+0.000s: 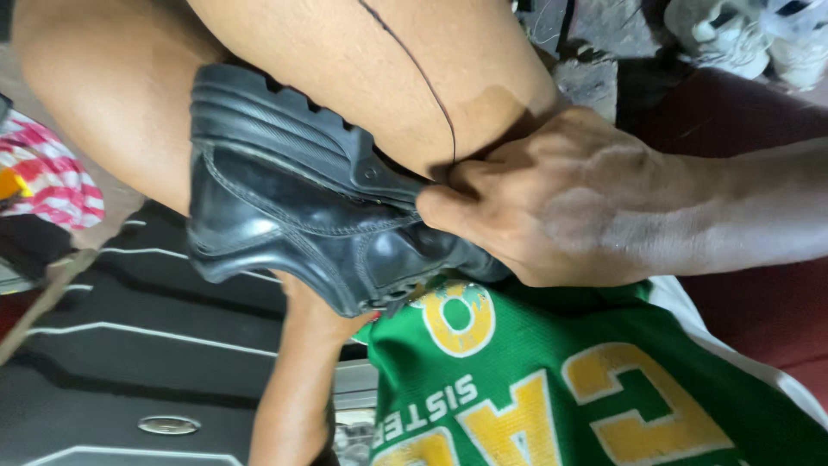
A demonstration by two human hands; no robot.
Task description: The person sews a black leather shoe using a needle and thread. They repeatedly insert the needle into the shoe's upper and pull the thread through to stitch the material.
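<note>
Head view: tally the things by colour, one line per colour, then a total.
Black: 1, the shoe, gripped by the right hand
Green: 1, the jersey with yellow letters
Red and white: 1, the striped cloth
White: 1, the pair of sneakers, counted once
Total: 4

Shoe: against leg; right hand at its right; jersey below; striped cloth far left.
</note>
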